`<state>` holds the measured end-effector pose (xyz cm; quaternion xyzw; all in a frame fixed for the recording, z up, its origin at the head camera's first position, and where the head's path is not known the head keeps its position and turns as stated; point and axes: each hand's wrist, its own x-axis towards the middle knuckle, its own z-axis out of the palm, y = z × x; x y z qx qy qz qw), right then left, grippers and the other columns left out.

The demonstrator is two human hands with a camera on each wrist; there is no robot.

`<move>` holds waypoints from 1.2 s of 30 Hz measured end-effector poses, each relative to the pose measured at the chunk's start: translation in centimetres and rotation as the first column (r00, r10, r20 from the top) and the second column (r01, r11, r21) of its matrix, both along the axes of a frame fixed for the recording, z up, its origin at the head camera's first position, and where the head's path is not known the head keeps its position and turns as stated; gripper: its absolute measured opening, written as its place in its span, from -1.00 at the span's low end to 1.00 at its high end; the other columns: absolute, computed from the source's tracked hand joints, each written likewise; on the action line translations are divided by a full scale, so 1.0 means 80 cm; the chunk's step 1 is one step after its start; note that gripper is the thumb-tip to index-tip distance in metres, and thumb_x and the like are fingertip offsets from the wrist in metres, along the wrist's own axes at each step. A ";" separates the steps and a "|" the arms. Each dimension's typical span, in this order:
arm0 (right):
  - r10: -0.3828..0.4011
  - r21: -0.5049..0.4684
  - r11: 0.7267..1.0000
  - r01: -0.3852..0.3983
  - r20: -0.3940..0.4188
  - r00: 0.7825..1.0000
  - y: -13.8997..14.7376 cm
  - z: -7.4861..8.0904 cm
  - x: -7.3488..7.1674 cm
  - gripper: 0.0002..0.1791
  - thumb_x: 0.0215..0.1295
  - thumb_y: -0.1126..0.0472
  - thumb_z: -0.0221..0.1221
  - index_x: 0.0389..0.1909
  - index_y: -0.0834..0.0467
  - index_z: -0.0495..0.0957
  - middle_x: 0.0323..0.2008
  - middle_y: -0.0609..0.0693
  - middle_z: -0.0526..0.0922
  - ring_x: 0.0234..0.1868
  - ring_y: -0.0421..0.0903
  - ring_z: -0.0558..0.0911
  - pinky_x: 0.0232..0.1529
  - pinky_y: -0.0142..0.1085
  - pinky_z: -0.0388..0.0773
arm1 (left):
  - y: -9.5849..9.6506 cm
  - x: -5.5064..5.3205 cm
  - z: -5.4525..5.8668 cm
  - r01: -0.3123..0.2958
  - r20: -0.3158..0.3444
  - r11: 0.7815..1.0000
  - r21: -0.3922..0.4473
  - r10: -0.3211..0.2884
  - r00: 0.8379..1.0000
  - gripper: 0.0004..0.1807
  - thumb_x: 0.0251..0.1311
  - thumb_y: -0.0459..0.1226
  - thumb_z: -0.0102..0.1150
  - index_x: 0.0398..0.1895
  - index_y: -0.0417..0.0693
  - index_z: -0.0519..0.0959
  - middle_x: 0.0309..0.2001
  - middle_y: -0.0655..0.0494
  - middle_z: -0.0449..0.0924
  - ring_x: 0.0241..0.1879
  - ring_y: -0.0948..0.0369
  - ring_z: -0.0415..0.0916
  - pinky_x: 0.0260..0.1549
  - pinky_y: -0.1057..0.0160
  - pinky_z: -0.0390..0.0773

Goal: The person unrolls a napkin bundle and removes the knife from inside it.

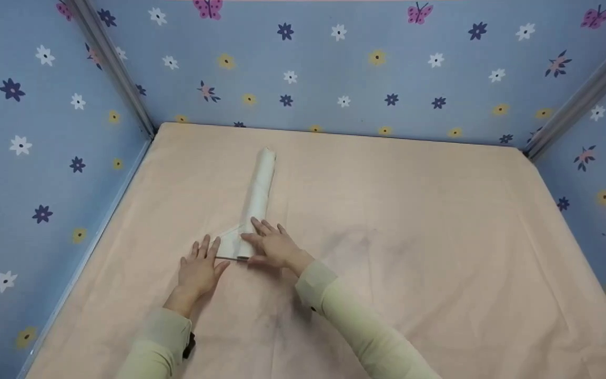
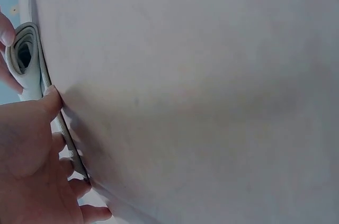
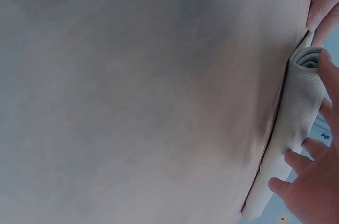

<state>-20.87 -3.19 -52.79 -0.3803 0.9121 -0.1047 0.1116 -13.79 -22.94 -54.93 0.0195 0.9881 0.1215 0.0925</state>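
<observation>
A pale, off-white rolled mat (image 1: 262, 181) lies lengthwise on the cloth-covered table, left of centre. At its near end a flat flap (image 1: 228, 246) extends leftward out of the roll. My left hand (image 1: 198, 271) lies with fingers extended at the flap's left edge, thumb pointing toward the roll. My right hand (image 1: 278, 247) rests spread on the near part of the roll, from its right side. Coiled layers show at the roll's end (image 2: 25, 54) in the left wrist view. From the right wrist, the finely textured roll (image 3: 296, 110) has my thumb by its end and fingertips along its side.
A peach cloth (image 1: 413, 210) with soft wrinkles covers the table. Blue panels (image 1: 324, 68) printed with flowers and butterflies stand at the back and both sides, joined by grey metal posts (image 1: 124, 79).
</observation>
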 end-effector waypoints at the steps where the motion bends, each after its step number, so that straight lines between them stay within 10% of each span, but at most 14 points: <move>1: 0.000 -0.001 1.000 0.000 -0.004 1.000 0.001 0.000 0.000 -0.31 0.13 -0.23 0.05 0.28 -0.12 0.18 0.37 0.04 -0.10 0.33 0.02 -0.01 0.21 0.05 0.03 | 0.000 0.000 0.000 0.001 0.001 1.000 -0.001 -0.001 1.000 -0.31 0.29 0.02 -0.21 0.36 -0.15 -0.06 0.34 -0.24 -0.18 0.28 -0.22 -0.23 0.03 -0.35 -0.04; 36: -0.041 -0.070 0.997 0.042 0.020 0.999 0.039 0.000 0.006 -0.37 0.13 -0.15 0.11 0.23 -0.13 0.20 0.34 0.07 -0.01 0.32 0.04 0.03 0.20 0.07 0.04 | 0.002 0.000 0.001 0.009 -0.010 1.000 -0.021 -0.009 1.000 -0.33 0.31 0.00 -0.25 0.36 -0.14 -0.06 0.34 -0.24 -0.17 0.28 -0.22 -0.22 0.04 -0.34 -0.03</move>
